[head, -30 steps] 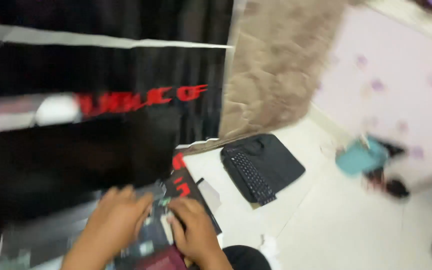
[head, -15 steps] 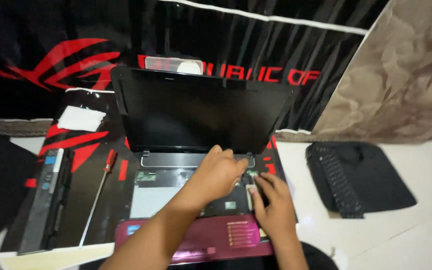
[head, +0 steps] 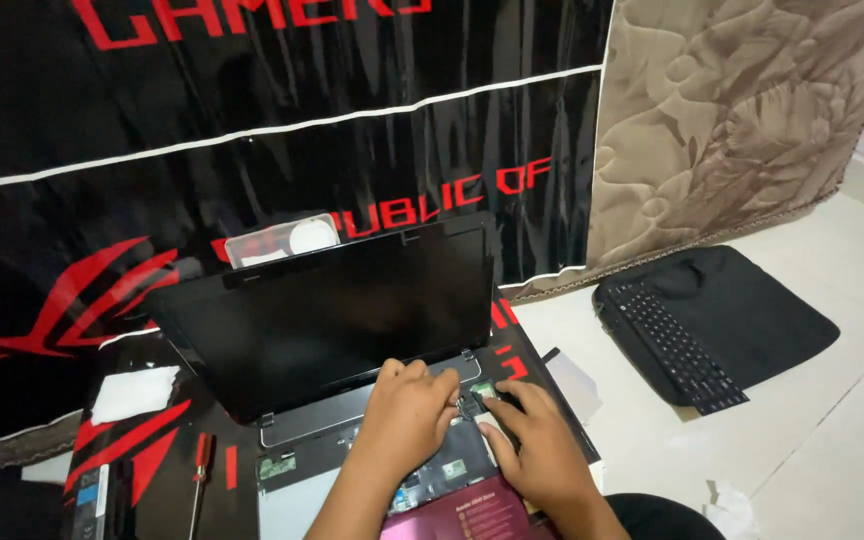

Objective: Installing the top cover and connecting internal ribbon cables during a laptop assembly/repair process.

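An opened laptop (head: 332, 315) with a dark screen stands on a black and red mat (head: 142, 450); its keyboard is removed and the inner boards show. My left hand (head: 410, 415) rests palm down on the exposed deck just below the hinge. My right hand (head: 537, 440) lies beside it at the deck's right end, fingertips pressing near a small green part (head: 482, 390). Neither hand visibly holds anything. A magenta palm-rest edge (head: 462, 515) shows below my hands.
A detached black keyboard (head: 672, 340) lies on a black laptop bag (head: 752, 315) on the white floor to the right. A red-handled screwdriver (head: 198, 475) and a white cloth (head: 134, 392) lie on the mat at left. A clear plastic box (head: 282, 240) sits behind the screen.
The camera has swung left and then steadied, bringing the laptop to the centre. Both hands stay on the exposed deck, and the left hand has drawn slightly back from the hinge.
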